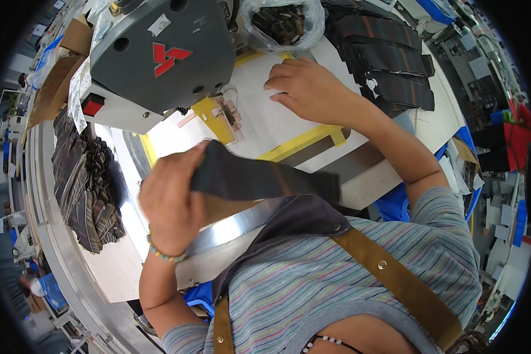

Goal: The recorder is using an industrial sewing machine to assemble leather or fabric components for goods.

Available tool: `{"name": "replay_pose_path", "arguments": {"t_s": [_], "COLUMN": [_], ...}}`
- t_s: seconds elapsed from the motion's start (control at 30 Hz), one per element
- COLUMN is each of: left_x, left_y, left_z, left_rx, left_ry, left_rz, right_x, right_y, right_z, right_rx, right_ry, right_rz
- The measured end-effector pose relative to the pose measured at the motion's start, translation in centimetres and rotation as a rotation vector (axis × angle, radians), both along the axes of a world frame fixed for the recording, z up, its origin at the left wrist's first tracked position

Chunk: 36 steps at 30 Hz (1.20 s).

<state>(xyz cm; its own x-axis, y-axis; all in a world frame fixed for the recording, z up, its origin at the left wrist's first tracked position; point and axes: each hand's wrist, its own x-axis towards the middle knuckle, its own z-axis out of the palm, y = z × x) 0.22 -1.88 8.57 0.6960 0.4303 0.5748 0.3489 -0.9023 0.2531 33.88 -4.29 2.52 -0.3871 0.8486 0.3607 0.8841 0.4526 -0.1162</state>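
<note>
My left hand [174, 194] is closed round one end of a dark plaid fabric strip [259, 179], slightly blurred. The strip stretches to the right in front of my apron, its far end hanging free. My right hand [307, 85] is over the white work surface with its fingers loosely bent and the thumb apart; nothing shows in it. Between the hands, beneath the grey machine head [165, 56], lies a small work area with a yellow-taped piece [209, 118] and metal parts. Yellow tape [301, 143] marks the surface nearer to me.
A pile of striped fabric pieces [88, 194] lies at the left of the table. Stacked dark plaid pieces [389, 56] sit at the far right, beside a clear plastic bag [317, 32] with small fabric bits inside. A cardboard box [59, 79] stands behind the machine.
</note>
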Motion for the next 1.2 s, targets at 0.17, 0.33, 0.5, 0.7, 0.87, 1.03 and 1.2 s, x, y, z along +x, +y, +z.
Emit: {"name": "replay_pose_path", "arguments": {"t_s": [0.17,0.33,0.5,0.7,0.87,1.03,1.2], "left_x": [-3.3,-3.6,-5.3,-11.4,-15.7,-18.4,-17.2], "left_y": [-0.9,1.0,0.4,4.2,6.3,8.5,7.8], "left_z": [5.0,10.6,11.5,7.4,2.5,2.1,7.8], "left_rx": [-0.307,-0.539,-0.799,-1.038,-1.265,-1.363,-1.485], "left_ry": [-0.594,-0.654,-0.787,-1.052,-1.355,-1.836,-1.51], "left_rz": [-0.075,-0.775,-0.775,-0.702,-0.64,-0.531,-0.652], "right_x": [-4.7,-11.8,-16.5,-10.9,-7.5,-7.0,-8.8], "right_y": [0.2,2.4,0.8,-2.1,-3.2,-2.1,-0.8], "right_z": [4.4,3.9,2.4,2.6,0.8,0.8,-1.4], "right_rx": [-0.587,-0.748,-1.487,-1.618,-1.424,-1.415,-1.489], "right_ry": [0.685,0.982,1.122,0.949,1.444,1.514,1.244], "right_rz": [0.304,0.61,1.058,0.744,0.502,0.401,0.344]}}
